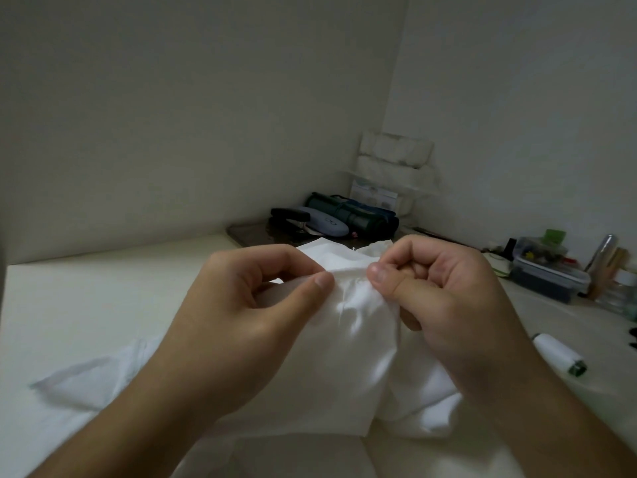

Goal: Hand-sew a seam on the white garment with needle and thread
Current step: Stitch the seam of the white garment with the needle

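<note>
No brand or writing can be read anywhere. One white garment (358, 343) lies over the pale table (86, 305), spreading from the near left to the middle, where both hands lift a fold of it. The left hand (241, 326) pinches the fold between curled thumb and forefinger. Just right of it, the right hand (444, 305) is curled tight, its thumb pressing the cloth against the bent fingers; a needle cannot be made out. At the far middle lie one black stapler (287, 215) and one green roll (351, 210). Near right, one white thread spool (558, 357) lies on its side; farther right stands one clear lidded box (548, 270).
</note>
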`<control>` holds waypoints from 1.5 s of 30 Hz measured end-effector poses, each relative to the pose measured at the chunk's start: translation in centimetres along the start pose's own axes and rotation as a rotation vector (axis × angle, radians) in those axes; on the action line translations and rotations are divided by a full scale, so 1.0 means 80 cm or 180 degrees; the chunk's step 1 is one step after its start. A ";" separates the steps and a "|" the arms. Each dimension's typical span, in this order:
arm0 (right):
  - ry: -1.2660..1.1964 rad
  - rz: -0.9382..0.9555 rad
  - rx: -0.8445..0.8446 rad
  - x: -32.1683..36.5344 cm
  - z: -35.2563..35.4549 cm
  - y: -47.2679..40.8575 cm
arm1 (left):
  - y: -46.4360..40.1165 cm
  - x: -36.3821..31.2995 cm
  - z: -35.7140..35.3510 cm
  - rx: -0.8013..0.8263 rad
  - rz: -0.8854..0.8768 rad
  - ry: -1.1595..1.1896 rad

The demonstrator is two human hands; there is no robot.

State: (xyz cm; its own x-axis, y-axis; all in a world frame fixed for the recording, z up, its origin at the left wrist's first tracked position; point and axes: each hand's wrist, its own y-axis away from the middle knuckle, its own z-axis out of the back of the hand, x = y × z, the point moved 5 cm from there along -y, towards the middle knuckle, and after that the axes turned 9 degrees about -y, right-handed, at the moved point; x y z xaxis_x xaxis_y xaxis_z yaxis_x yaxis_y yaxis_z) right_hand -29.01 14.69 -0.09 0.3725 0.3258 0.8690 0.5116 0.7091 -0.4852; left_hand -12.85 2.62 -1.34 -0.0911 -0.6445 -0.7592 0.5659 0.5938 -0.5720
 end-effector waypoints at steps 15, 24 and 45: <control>-0.0620 0.0136 0.0111 0.011 0.003 0.001 | 0.001 -0.002 0.001 -0.0133 -0.0230 -0.0330; -0.0435 0.0800 0.0300 0.032 -0.003 0.015 | 0.001 -0.001 0.000 -0.0131 -0.0253 -0.0182; 0.0256 0.0871 -0.0036 0.034 -0.001 0.015 | 0.003 -0.005 -0.001 -0.0085 -0.0341 -0.0207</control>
State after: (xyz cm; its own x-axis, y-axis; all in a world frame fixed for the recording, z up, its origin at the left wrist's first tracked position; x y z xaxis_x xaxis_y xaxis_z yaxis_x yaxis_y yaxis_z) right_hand -27.37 16.37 1.67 0.5579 0.4533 0.6952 0.3920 0.5944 -0.7022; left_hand -12.76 3.01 -1.20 -0.0960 -0.7343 -0.6720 0.5337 0.5319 -0.6575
